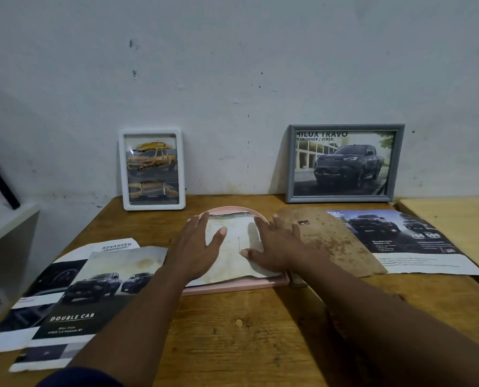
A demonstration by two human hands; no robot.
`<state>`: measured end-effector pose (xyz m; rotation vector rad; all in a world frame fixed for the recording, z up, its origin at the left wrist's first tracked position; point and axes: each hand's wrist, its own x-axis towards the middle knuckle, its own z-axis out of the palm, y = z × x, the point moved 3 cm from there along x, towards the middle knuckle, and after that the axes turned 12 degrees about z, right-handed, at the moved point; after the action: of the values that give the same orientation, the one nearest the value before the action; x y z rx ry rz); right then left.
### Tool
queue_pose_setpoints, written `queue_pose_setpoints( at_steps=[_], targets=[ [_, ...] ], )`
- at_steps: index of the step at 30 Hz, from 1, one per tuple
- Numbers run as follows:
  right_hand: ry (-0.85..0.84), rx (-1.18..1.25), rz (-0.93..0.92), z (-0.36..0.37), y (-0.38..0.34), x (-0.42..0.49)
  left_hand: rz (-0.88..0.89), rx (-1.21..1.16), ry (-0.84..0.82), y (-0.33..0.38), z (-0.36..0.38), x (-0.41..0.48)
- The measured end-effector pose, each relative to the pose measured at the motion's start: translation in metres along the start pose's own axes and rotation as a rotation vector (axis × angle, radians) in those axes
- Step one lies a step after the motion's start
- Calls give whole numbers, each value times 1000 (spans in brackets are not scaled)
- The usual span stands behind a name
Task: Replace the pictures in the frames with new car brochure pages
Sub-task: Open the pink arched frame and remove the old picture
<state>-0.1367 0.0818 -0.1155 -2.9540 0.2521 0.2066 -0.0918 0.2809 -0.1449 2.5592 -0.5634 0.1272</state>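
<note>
Two are standing filled: white frame (122,174), grey frame (344,127). Left hand (196,247) and right hand (277,247), fingers flat, are pressing the page (232,258) into the centre pink frame (232,287); backing board (330,241) is lying unfitted.

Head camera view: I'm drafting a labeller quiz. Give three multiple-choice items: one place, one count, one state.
1. Where does the brown arch-shaped backing board lie?
A. standing upright
B. on the wooden table, right of the pink arch-shaped frame
C. on the floor

2. How many frames lean against the wall?
A. one
B. two
C. three

3. What do the left hand and right hand do?
A. press flat on the pale stained paper over the pink frame
B. grip a brochure
C. lift the board

Answers:
1 B, it overlaps the dark brochure page there.
2 B, white rectangular frame and grey rectangular frame.
3 A, straight fingers lie on the paper.
</note>
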Motion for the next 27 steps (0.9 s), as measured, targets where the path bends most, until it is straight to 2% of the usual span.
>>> queue_pose_setpoints(
  at_steps=[3,7,11,14,17,22,27],
  targets=[
    [42,49,9,-3,-5,0,4,-10,5,2,0,-1],
    [209,197,5,-13,-13,-7,2,-50,29,1,0,0],
    [353,368,-95,-18,-23,-20,25,-118,90,-3,-2,1],
    [404,578,-182,-25,-26,-26,44,-162,140,-1,-7,-2],
    [403,721,-144,-40,-20,-27,61,-165,171,2,-15,-5],
    [378,854,-29,-77,28,-25,140,-95,166,29,-28,9],
    [351,758,77,-98,126,-32,269,-77,69,97,-9,21]
  ],
)
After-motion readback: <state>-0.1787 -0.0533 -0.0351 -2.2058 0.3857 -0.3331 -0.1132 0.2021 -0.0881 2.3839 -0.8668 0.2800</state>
